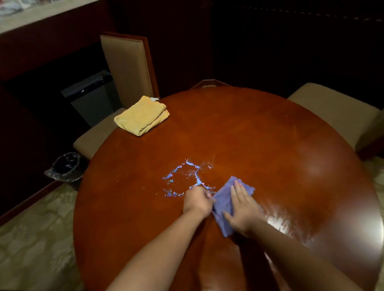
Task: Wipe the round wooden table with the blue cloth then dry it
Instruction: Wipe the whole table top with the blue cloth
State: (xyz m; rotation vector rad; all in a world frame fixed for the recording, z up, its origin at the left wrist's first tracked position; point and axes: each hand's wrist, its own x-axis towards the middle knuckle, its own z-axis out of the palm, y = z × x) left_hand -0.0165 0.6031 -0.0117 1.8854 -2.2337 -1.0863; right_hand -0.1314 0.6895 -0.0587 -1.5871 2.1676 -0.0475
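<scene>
The fingers of the right hand are laid flat and straight on the blue cloth, which is pressed onto the round wooden table near the 6 o'clock side. The cloth's left edge is pinched by the curled fingers of the left hand. A shiny wet patch is seen just toward 11 o'clock from the cloth. A folded yellow towel is set at the table's 10 o'clock edge.

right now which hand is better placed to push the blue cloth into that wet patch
Right. The right hand lies flat on top of the blue cloth, fingers pointing up-table, so it can slide it toward the wet patch. The left hand only pinches the cloth's edge.
</scene>
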